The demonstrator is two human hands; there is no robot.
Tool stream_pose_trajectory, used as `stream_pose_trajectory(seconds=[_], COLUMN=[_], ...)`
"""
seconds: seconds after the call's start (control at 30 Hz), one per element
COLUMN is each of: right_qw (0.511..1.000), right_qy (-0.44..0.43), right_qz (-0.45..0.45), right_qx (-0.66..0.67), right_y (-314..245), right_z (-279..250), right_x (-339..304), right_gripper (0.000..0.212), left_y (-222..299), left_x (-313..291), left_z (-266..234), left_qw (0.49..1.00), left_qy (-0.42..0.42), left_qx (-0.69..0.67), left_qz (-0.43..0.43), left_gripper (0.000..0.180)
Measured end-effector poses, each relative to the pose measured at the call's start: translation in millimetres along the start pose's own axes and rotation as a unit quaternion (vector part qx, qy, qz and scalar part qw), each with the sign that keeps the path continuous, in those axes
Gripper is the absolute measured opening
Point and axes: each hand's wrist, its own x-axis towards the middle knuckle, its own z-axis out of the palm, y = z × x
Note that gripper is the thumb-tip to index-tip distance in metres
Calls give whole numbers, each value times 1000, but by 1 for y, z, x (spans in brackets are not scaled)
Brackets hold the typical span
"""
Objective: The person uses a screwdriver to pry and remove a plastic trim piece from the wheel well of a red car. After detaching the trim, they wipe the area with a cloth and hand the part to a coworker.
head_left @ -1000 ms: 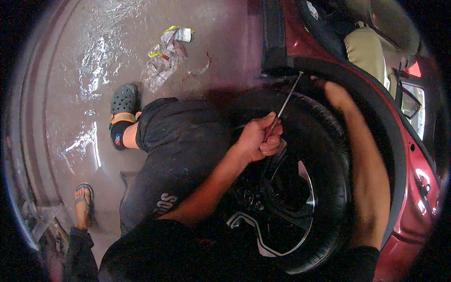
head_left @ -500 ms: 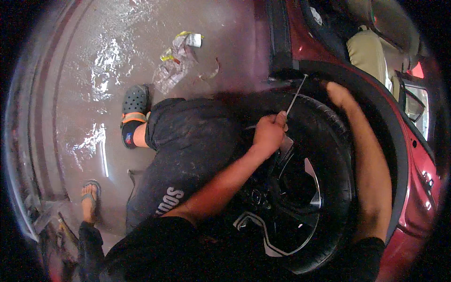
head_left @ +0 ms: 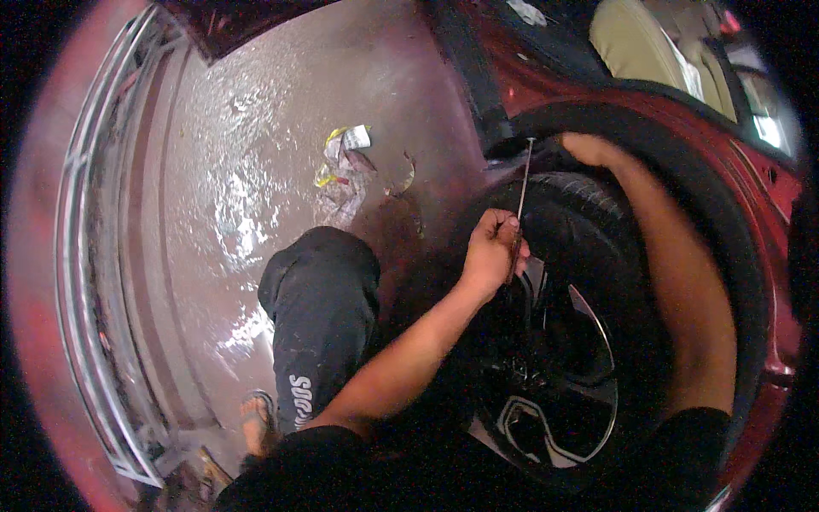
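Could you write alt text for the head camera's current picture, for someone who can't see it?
A person's left hand grips a thin, metal-shafted tool at a car wheel, while the right hand reaches into the wheel arch of a dark red car. Crumpled litter lies on the shiny floor.

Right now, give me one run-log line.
left hand: gripping thin-shafted tool, pointed toward wheel arch | right hand: at arch near tire, grip unclear | wrapper: on floor

The shiny grey-brown floor (head_left: 409, 77) reflects patches of white light (head_left: 241, 209) beside a silvery metal rail (head_left: 79, 160) at left.
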Motion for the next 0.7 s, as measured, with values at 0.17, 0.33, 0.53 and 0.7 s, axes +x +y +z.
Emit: stream_pose_trajectory(seconds=[0.17, 0.33, 0.53, 0.7], right_qw=[999, 998, 979, 953], right_qy=[-38, -60, -64, 109], right_qz=[-9, 9, 195, 283], right_qx=[-15, -35, -4, -18], right_y=[-34, -48, -41, -190], right_z=[1, 0, 9, -15], right_x=[3, -5, -75, -151], right_gripper=[42, 39, 35, 31], left_y=[25, 27, 74, 82], left_x=[17, 64, 77, 73], left_z=[-8, -42, -4, -31], left_qw=[951, 739, 844, 875], left_qy=[5, -112, -304, -291], left_qx=[309, 575, 419, 386], left_qz=[31, 333, -138, -17], left_gripper=[16, 15, 18, 21])
